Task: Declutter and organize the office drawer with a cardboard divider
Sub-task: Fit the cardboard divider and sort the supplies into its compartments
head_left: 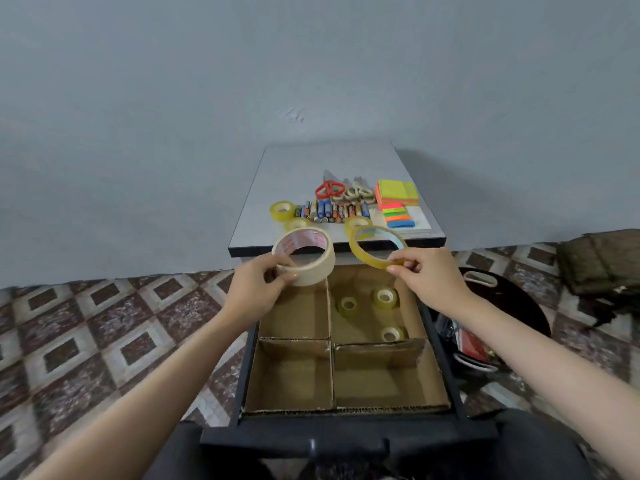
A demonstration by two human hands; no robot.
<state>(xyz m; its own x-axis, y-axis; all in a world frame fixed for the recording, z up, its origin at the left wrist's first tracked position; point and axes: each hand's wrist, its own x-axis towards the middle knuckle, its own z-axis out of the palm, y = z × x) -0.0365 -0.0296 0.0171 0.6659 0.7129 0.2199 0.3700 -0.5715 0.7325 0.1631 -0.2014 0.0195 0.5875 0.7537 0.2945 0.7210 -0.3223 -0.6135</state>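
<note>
The open dark drawer (pixel 346 433) holds a cardboard divider (pixel 330 341) forming four compartments. Three small clear tape rolls (pixel 383 296) lie in the far right compartment; the other compartments show bare cardboard. My left hand (pixel 263 282) grips a wide beige masking tape roll (pixel 306 258) above the far left compartment. My right hand (pixel 427 275) pinches a thin yellowish clear tape ring (pixel 375 245) above the far right compartment.
On the cabinet top (pixel 277 174) lie more tape rolls (pixel 282 210), several batteries (pixel 329 212), red scissors (pixel 329 189), other scissors and colourful sticky notes (pixel 398 200). A black bag (pixel 485 327) and an olive bag (pixel 602 261) sit on the tiled floor at the right.
</note>
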